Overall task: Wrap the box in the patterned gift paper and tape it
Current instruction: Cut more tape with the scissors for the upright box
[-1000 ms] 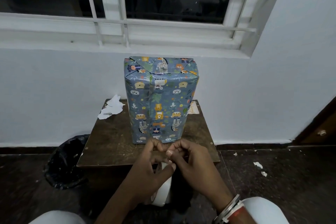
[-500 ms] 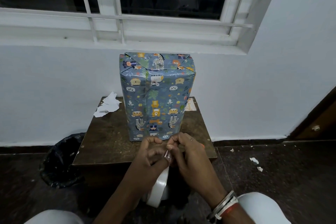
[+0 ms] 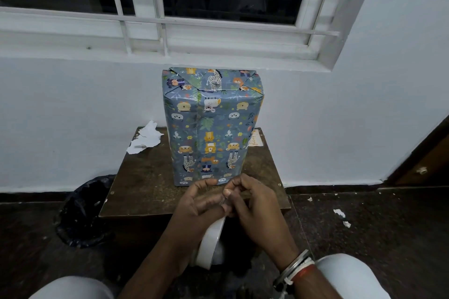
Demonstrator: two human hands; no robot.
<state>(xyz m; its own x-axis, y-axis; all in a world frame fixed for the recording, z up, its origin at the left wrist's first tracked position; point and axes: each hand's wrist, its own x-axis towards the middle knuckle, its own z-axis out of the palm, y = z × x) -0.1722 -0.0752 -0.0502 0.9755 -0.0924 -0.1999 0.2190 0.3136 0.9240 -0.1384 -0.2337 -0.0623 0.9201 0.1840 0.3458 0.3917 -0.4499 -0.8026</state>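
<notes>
Box (image 3: 211, 143) stands upright at centre frame on the small brown desk (image 3: 145, 184), close to the wall. Gift paper (image 3: 233, 109) covers every visible face; top flaps are folded down and a vertical seam runs down the front, left of middle.

Both hands are at lower centre, just in front of the box base and not touching it. Left hand (image 3: 196, 204): fingers (image 3: 206, 182) curled, holding the white tape roll (image 3: 209, 243), which hangs edge-on below the palm. Right hand (image 3: 252, 204): thumb and forefinger pressed together at the top of the roll, apparently pinching the tape end (image 3: 224, 201). The strip is clear and hard to make out.

Step in hand, as I judge it: freeing a length of tape for a seam or flap.

Method notes:
- Hold the roll steady and draw the end straight out, so the strip does not twist or stick to itself.
- Pull a short piece, tear cleanly, touch the adhesive little.
- Lay it across the seam and smooth it from the middle outward.

Also present: paper scraps (image 3: 145, 138) at the desk's upper left corner.
</notes>
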